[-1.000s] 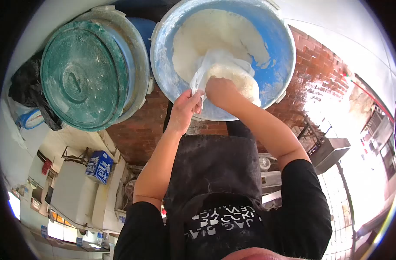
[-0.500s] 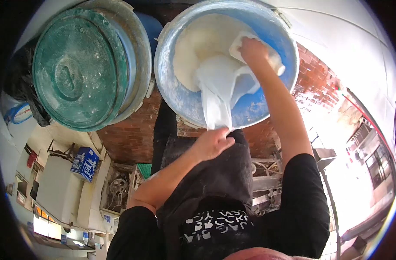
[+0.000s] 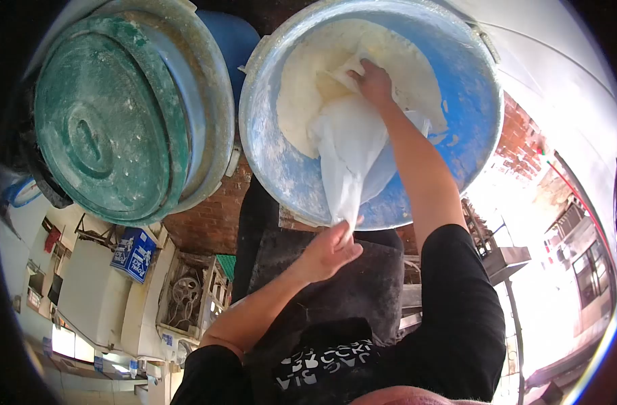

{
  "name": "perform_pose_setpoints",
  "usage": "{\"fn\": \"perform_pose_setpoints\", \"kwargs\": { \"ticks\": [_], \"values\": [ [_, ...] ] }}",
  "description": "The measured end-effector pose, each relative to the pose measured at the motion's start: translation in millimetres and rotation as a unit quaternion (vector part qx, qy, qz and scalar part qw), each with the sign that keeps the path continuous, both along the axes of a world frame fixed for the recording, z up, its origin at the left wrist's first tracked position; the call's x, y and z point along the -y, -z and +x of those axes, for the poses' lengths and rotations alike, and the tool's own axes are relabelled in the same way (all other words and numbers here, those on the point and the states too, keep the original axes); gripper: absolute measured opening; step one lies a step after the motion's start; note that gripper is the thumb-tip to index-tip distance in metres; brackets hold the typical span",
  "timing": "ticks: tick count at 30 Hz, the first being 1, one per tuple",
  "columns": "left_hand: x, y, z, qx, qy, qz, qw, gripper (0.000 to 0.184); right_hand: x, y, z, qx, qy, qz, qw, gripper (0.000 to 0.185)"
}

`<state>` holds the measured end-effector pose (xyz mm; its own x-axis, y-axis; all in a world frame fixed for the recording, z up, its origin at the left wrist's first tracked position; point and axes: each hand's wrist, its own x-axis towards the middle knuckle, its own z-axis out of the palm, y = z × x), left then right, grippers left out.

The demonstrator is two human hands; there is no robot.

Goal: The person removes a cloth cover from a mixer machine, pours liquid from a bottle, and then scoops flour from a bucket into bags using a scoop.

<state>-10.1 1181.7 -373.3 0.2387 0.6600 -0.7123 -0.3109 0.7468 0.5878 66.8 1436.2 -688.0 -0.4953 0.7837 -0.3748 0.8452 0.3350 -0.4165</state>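
Note:
My left hand [image 3: 330, 253] is closed on the gathered edge of a white plastic bag [image 3: 352, 145], at the near rim of a large blue tub [image 3: 474, 131]. The bag stretches from that hand into the tub, its far end resting near the pale powder [image 3: 308, 74], which looks like flour. My right hand [image 3: 372, 82] is inside the tub, fingers closed round a white scoop [image 3: 343, 73]. The scoop lies over the powder, just beyond the bag's mouth, and is partly covered by the hand.
To the left stands another tub with a dusty green lid [image 3: 112, 121]. A brick floor [image 3: 214, 209] shows between the tubs. A blue printed box [image 3: 133, 254] and a machine with a wheel [image 3: 185, 290] are at lower left. A white wall [image 3: 551, 47] borders the right.
My right hand and the scoop have moved left, from the tub's right side to the bag's far end. My left hand keeps its hold, slightly lower in view. The view has shifted slightly.

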Motion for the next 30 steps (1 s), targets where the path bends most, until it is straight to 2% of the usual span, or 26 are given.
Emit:
{"fn": "perform_pose_setpoints", "kwargs": {
  "ticks": [3,5,6,7,9,12,13,14,17,20,21,22,25,28,30],
  "values": [
    [-12,5,-14,0.139,-0.229,-0.137,0.954,0.054,-7,-42,19,-0.048,0.026,-0.078,0.995,0.047],
    [-31,11,-41,0.135,-0.291,-0.146,0.936,0.046,-8,-62,39,-0.130,0.048,-0.111,0.984,0.043],
    [-38,19,-53,0.177,-0.343,-0.148,0.911,0.038,-10,-72,47,-0.173,0.058,-0.125,0.975,0.041],
    [-43,26,-65,0.217,-0.394,-0.150,0.881,0.031,-11,-87,55,-0.166,0.040,-0.102,0.980,0.040],
    [-56,38,-83,0.195,-0.398,-0.122,0.888,0.038,-15,-125,67,-0.153,0.005,-0.052,0.987,0.038],
    [-80,41,-107,0.108,-0.314,-0.194,0.923,0.029,-16,-183,91,-0.184,-0.017,-0.051,0.982,0.036],
    [-86,43,-112,0.083,-0.288,-0.212,0.930,0.027,-18,-203,97,-0.156,-0.034,-0.062,0.985,0.036],
    [-89,48,-113,0.047,-0.280,-0.191,0.940,0.030,-21,-224,102,-0.129,-0.052,-0.073,0.988,0.036],
    [-113,49,-107,0.004,-0.368,-0.118,0.923,0.038,-9,-276,105,-0.071,-0.084,-0.102,0.989,0.035],
    [-117,51,-101,0.074,-0.310,-0.057,0.946,0.040,-6,-307,75,0.036,-0.112,-0.167,0.979,0.035],
    [-116,50,-98,0.100,-0.290,-0.038,0.951,0.041,2,-310,57,0.081,-0.122,-0.197,0.969,0.035],
    [-115,47,-93,0.090,-0.274,-0.041,0.957,0.040,16,-294,47,0.058,-0.150,-0.161,0.974,0.035],
    [-106,40,-91,0.090,-0.260,-0.054,0.960,0.039,83,-195,36,-0.010,-0.232,-0.120,0.965,0.031],
    [-92,46,-97,0.070,-0.248,-0.063,0.964,0.039,90,-248,-14,0.122,-0.157,-0.178,0.964,0.027],
    [-81,46,-90,0.100,-0.246,-0.103,0.959,0.040,88,-259,2,0.141,-0.142,-0.191,0.961,0.028]
  ]
}}
